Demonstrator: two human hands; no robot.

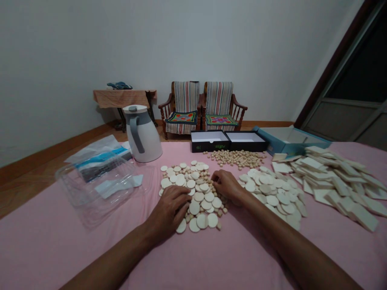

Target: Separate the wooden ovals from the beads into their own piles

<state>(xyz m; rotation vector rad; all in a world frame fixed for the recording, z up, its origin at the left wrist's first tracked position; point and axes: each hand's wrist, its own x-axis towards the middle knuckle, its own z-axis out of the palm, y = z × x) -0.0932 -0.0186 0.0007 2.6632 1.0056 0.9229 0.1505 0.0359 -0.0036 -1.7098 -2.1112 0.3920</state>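
Note:
A mixed pile of pale round wooden discs and small wooden cubes lies in front of me on the pink cloth. My left hand rests on the left side of this pile, its fingers loosely bent and apart over the discs. At the pile's right edge, my right hand has its fingers curled down and drawn together among the cubes. Whatever its fingertips hold is hidden. To the right of that hand spreads a heap of only discs. Beyond it is a heap of only cubes.
Thin square wooden tiles are heaped at right. Two black boxes with white insides and a blue box stand at the back. A white-grey jug and a clear plastic tray are on the left.

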